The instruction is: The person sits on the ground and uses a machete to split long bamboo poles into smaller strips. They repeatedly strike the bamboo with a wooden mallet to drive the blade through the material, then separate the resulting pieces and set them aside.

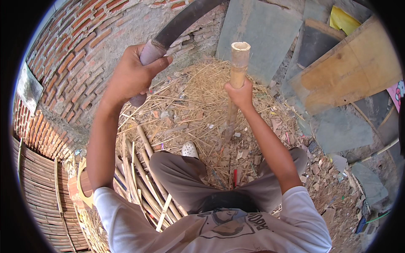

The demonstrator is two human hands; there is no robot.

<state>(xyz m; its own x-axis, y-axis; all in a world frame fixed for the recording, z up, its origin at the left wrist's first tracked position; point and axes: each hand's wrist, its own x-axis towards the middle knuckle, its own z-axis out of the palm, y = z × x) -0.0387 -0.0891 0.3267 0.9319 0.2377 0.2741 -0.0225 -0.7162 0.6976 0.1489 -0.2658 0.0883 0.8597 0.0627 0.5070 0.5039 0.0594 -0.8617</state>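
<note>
Both grips closed: left hand (137, 74) round knife (183, 21) handle, right hand (240, 93) round bamboo (239, 63), upright, front centre. Strips (145, 185) left of bamboo look already split; bamboo's rim looks whole, knife clear. Straw (206, 86) crowds bamboo's foot. Beyond bamboo: grey sheet (261, 38); beyond, leftward, brick wall (93, 38).

You're in a rough work yard, judging by the weathered brick wall (76, 80), straw (206, 84) at its foot, bamboo sticks (152, 197) on your side of it, and worn boards (350, 67) to its right.
</note>
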